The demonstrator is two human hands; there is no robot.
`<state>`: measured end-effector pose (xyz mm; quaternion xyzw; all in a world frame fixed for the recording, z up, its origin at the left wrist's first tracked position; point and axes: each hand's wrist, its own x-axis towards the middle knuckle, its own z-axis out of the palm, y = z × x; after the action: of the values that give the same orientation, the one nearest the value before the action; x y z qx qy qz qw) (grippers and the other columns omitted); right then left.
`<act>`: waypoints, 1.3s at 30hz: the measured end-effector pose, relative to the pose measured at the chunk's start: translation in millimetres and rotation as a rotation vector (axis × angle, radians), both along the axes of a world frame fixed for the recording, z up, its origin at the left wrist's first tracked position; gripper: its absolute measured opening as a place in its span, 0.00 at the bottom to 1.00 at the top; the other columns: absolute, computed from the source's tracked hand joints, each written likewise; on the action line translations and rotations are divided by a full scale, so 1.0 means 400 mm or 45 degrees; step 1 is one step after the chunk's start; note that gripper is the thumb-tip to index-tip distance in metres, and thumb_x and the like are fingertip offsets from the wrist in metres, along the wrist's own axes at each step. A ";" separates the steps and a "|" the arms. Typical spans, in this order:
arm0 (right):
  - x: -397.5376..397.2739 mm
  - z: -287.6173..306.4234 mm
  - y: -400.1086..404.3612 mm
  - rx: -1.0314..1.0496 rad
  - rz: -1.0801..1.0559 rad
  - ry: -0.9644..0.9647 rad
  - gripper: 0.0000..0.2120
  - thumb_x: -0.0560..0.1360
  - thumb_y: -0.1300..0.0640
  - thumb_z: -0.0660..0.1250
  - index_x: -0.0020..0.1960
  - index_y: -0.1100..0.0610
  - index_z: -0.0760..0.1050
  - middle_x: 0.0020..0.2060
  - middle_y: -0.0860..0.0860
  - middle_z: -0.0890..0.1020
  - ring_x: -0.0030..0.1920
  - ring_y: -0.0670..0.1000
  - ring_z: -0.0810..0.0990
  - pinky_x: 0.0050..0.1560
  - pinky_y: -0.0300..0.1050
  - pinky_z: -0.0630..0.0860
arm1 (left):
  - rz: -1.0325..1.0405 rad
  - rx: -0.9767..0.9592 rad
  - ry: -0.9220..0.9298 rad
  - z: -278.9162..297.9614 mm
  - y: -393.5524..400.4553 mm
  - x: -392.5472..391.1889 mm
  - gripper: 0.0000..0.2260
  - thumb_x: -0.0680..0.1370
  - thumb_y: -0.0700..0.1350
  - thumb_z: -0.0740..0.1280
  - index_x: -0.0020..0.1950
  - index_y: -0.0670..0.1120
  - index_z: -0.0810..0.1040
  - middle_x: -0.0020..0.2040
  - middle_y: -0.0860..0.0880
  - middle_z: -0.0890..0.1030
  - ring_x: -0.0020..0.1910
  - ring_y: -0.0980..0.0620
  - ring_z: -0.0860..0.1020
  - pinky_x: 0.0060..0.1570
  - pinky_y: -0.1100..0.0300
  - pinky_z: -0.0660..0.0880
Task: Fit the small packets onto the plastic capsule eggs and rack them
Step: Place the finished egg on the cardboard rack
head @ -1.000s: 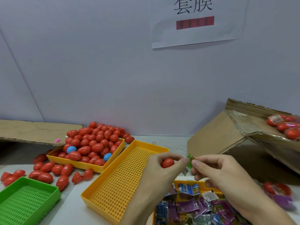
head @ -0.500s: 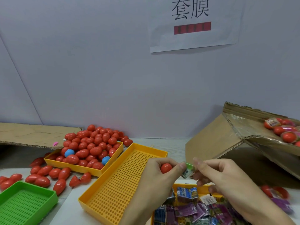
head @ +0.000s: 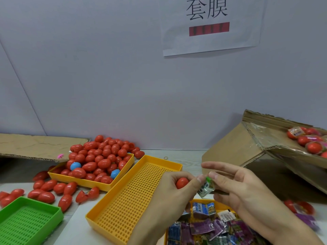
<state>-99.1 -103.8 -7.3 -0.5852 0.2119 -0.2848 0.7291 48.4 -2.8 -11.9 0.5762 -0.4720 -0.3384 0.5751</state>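
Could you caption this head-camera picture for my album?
Left hand grips a red capsule egg; right hand pinches a small packet.

Our left hand (head: 172,189): bare, no glove, no ring that we can see.
Our right hand (head: 242,190): bare as well, short plain fingernails on the thumb and forefinger.
Our wrists and forearms: uncovered as far as the lower edge, no sleeve, watch or band in sight.

3 yellow trays (head: 134,195), 1 green tray (head: 30,221), 2 blue eggs (head: 75,166), 2 hands (head: 247,191), red eggs (head: 99,156) uncountable.
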 end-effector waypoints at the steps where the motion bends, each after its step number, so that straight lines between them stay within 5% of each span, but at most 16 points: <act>1: 0.001 0.001 0.001 0.031 0.016 -0.020 0.18 0.65 0.54 0.74 0.55 0.53 0.84 0.44 0.54 0.83 0.43 0.48 0.80 0.39 0.43 0.78 | -0.004 0.000 -0.004 -0.001 0.000 0.001 0.17 0.70 0.61 0.71 0.31 0.49 0.78 0.26 0.52 0.70 0.25 0.55 0.69 0.31 0.59 0.73; 13: 0.012 0.004 0.018 0.196 0.082 -0.119 0.25 0.60 0.52 0.82 0.55 0.51 0.83 0.41 0.57 0.79 0.42 0.52 0.75 0.35 0.45 0.72 | -0.014 -0.033 0.013 -0.006 -0.002 0.003 0.18 0.72 0.59 0.71 0.36 0.44 0.81 0.26 0.53 0.70 0.26 0.56 0.69 0.32 0.59 0.73; 20: 0.024 -0.002 0.022 0.060 -0.210 -0.025 0.11 0.68 0.55 0.73 0.50 0.46 0.84 0.40 0.57 0.82 0.41 0.53 0.75 0.39 0.46 0.71 | 0.197 -0.087 -0.008 -0.005 -0.006 0.005 0.14 0.69 0.60 0.72 0.46 0.52 0.86 0.34 0.50 0.76 0.30 0.52 0.72 0.30 0.62 0.74; 23: 0.026 -0.004 0.021 -0.012 -0.265 0.013 0.09 0.73 0.56 0.71 0.50 0.43 0.83 0.37 0.55 0.84 0.38 0.49 0.76 0.37 0.44 0.72 | 0.173 -0.103 -0.076 -0.005 -0.005 0.005 0.14 0.65 0.61 0.74 0.47 0.56 0.85 0.30 0.54 0.72 0.29 0.55 0.70 0.32 0.65 0.72; 29: 0.030 -0.001 0.025 -0.130 -0.236 -0.006 0.14 0.65 0.48 0.72 0.51 0.42 0.82 0.38 0.57 0.85 0.38 0.50 0.77 0.34 0.42 0.71 | 0.254 -0.092 -0.250 -0.020 -0.014 0.003 0.03 0.75 0.49 0.74 0.48 0.55 0.84 0.30 0.64 0.76 0.29 0.62 0.74 0.33 0.70 0.71; 33: 0.033 -0.003 0.028 -0.201 -0.216 0.001 0.13 0.65 0.46 0.72 0.50 0.40 0.81 0.41 0.61 0.85 0.40 0.55 0.75 0.36 0.45 0.70 | 0.293 -0.149 -0.256 -0.017 -0.015 -0.002 0.02 0.76 0.47 0.74 0.47 0.54 0.83 0.30 0.58 0.76 0.28 0.60 0.72 0.31 0.70 0.69; 39: 0.036 -0.001 0.031 -0.294 -0.214 -0.006 0.13 0.67 0.46 0.71 0.51 0.39 0.80 0.33 0.54 0.81 0.33 0.49 0.70 0.32 0.41 0.69 | 0.348 -0.170 -0.423 -0.032 -0.019 0.000 0.07 0.75 0.45 0.74 0.46 0.57 0.80 0.29 0.53 0.70 0.28 0.58 0.67 0.31 0.65 0.67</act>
<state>-84.7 -91.3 -7.7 -0.6447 0.2242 -0.3687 0.6310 48.2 -10.3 -24.5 0.6432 -0.4992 -0.1260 0.5667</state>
